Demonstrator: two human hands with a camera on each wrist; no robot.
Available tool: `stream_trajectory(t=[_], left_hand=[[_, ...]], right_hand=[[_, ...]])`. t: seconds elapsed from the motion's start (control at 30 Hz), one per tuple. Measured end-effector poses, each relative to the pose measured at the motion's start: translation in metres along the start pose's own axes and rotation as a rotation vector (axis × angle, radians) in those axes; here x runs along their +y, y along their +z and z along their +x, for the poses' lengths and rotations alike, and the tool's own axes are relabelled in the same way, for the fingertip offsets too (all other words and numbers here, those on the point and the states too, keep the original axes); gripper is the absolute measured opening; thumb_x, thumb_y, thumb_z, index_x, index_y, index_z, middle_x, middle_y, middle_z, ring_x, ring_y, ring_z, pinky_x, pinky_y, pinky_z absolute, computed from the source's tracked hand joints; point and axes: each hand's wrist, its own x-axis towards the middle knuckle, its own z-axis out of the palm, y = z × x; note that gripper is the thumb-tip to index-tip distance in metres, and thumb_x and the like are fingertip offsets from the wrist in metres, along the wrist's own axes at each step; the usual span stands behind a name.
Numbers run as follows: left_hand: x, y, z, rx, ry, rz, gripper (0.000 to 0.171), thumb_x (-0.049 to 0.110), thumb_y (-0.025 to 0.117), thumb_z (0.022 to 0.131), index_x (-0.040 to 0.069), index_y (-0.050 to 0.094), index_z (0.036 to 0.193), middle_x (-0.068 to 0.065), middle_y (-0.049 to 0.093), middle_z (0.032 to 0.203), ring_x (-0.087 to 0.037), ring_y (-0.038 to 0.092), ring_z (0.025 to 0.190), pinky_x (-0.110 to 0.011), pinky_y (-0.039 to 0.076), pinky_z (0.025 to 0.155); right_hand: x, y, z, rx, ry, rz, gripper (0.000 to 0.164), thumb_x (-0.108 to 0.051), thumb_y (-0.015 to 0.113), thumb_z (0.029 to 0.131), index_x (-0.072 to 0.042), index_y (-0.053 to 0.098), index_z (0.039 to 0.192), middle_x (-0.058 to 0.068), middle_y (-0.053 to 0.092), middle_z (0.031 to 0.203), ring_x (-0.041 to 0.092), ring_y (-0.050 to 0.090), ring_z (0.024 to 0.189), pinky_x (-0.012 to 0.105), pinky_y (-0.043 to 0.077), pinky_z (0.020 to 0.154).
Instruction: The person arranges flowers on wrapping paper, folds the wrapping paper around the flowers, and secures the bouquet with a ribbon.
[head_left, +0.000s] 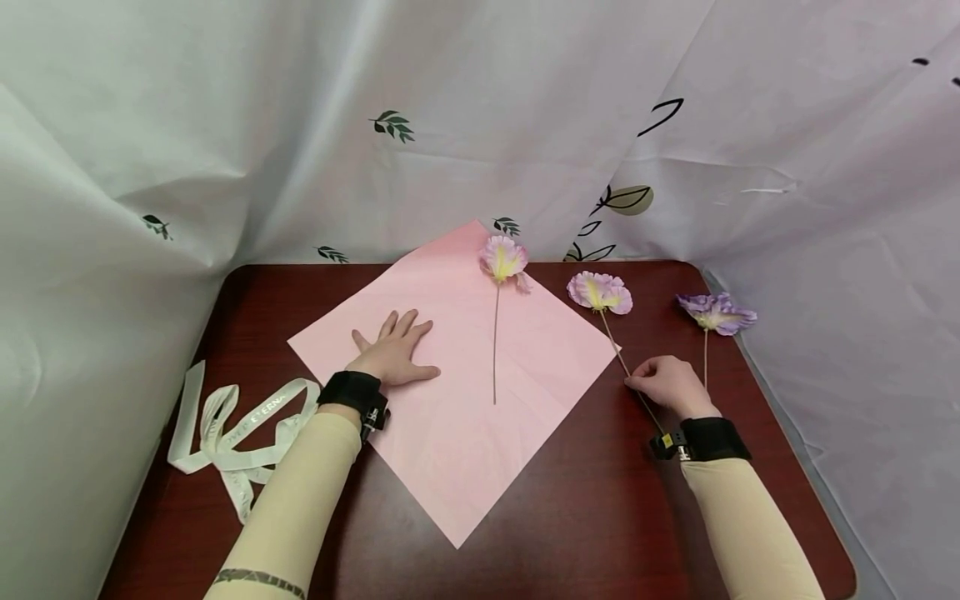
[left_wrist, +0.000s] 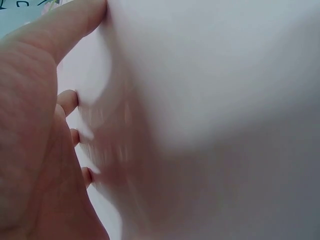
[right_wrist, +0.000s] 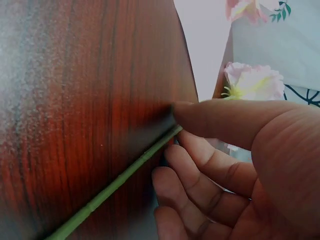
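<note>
My left hand (head_left: 392,354) lies with spread fingers on the left half of a pink paper sheet (head_left: 450,467), which is turned like a diamond. In the left wrist view its thumb and fingertips touch the paper. My right hand (head_left: 670,385) pinches the stem of a pale purple and yellow artificial flower (head_left: 600,292) between thumb and index finger. The green stem (right_wrist: 117,182) slants across the right wrist view. A similar flower (head_left: 502,258) lies on the paper, its stem pointing toward me. Beyond my right hand is a darker purple flower (head_left: 717,314), its lower stem hidden behind that hand.
A white printed ribbon (head_left: 255,454) lies in loose loops left of the paper, partly behind my left forearm. The dark red wooden table (head_left: 585,517) has rounded corners. White patterned curtains (head_left: 465,100) stand along its back and sides.
</note>
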Motion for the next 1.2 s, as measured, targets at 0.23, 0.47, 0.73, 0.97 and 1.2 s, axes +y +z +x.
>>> stream_trajectory(t=[0.23,0.47,0.73,0.97,1.2], left_hand=[[0.001,-0.002,0.0,-0.005,0.0,-0.001,0.094,0.071,0.059,0.081,0.033,0.018,0.158,-0.001,0.001,0.167,-0.034,-0.006,0.153,-0.087,-0.004,0.095],[0.0,-0.002,0.001,-0.007,0.001,-0.003,0.094,0.072,0.058,0.081,0.034,0.017,0.158,-0.001,0.0,0.167,-0.034,-0.007,0.153,-0.087,-0.005,0.095],[-0.001,-0.001,0.001,-0.003,-0.001,0.0,0.094,0.073,0.058,0.081,0.034,0.018,0.158,0.0,0.0,0.167,-0.034,-0.007,0.153,-0.087,-0.005,0.095],[-0.001,0.0,0.0,-0.005,-0.002,0.003,0.094,0.073,0.057,0.081,0.035,0.018,0.157,0.0,0.001,0.167,-0.034,-0.006,0.153,-0.087,-0.005,0.095],[-0.002,0.001,0.001,-0.008,-0.004,-0.003,0.094,0.073,0.058,0.081,0.035,0.017,0.157,0.0,0.0,0.167,-0.033,-0.008,0.153,-0.087,-0.006,0.095]], right_hand=[[-0.002,0.001,-0.001,0.012,-0.014,-0.019,0.022,-0.029,0.062,0.088,-0.01,0.073,0.084,0.005,0.066,0.079,0.02,0.055,0.069,0.029,0.04,0.059],[-0.002,0.0,0.0,-0.001,-0.011,0.032,0.03,-0.029,0.057,0.091,-0.004,0.067,0.103,0.012,0.066,0.092,0.022,0.058,0.077,0.03,0.044,0.065],[0.001,-0.007,-0.001,-0.011,-0.041,0.135,0.034,-0.03,0.053,0.098,-0.003,0.07,0.111,0.008,0.069,0.086,0.017,0.061,0.074,0.029,0.047,0.064],[-0.008,-0.008,-0.008,0.066,-0.09,0.259,0.037,-0.033,0.05,0.101,-0.005,0.067,0.118,0.012,0.07,0.091,0.017,0.062,0.078,0.029,0.049,0.068],[-0.035,-0.003,-0.013,0.147,-0.119,0.46,0.042,-0.04,0.055,0.099,-0.006,0.065,0.122,0.018,0.07,0.101,0.018,0.064,0.077,0.025,0.051,0.064]])
